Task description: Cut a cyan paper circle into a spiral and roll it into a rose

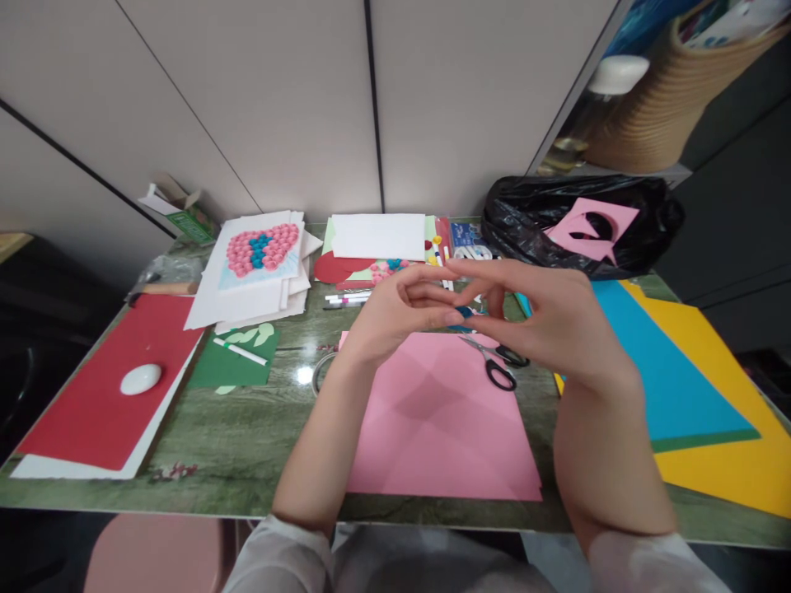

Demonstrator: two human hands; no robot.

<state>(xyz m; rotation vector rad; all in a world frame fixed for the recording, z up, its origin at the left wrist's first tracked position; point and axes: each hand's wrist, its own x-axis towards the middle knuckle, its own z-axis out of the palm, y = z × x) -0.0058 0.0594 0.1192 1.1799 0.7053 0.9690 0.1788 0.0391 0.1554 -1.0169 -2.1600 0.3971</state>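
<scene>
Above the pink sheets (445,428), my left hand (404,309) and my right hand (544,317) meet at their fingertips. Between the thumbs shows a small piece of blue paper (465,312), pinched by both hands; its shape is mostly hidden by the fingers. Black-handled scissors (499,375) lie on the right edge of the pink sheets, just below my right hand. Partly behind my left forearm is a roll of clear tape (318,375). Behind the hands sit small pink and blue crumpled paper balls (389,268).
At left are a red sheet (92,395) with a white oval object (141,379), and a picture with pink and blue paper balls (263,247). Blue sheets (667,371) and yellow sheets (710,469) lie right. A black plastic bag (519,218) holds pink scraps.
</scene>
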